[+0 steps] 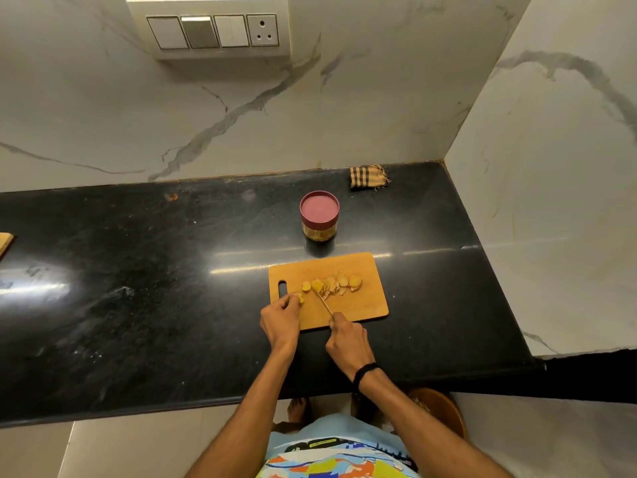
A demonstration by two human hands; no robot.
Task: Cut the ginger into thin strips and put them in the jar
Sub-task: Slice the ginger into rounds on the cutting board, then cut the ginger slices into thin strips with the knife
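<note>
Left hand: fingertips curled, pinching a small ginger end piece at the near-left of the cutting board. Right hand: closed round the handle of a knife, blade pointing far-left, tip at the left end of the ginger slices. Slices: overlapping row, long axis left to right, just beyond both hands, left hand nearer its left end. Probable next step: stacking, then cutting into strips. Jar: upright, maroon lid on, just beyond the board's far edge. Black countertop beneath. Checked cloth against the far wall.
</note>
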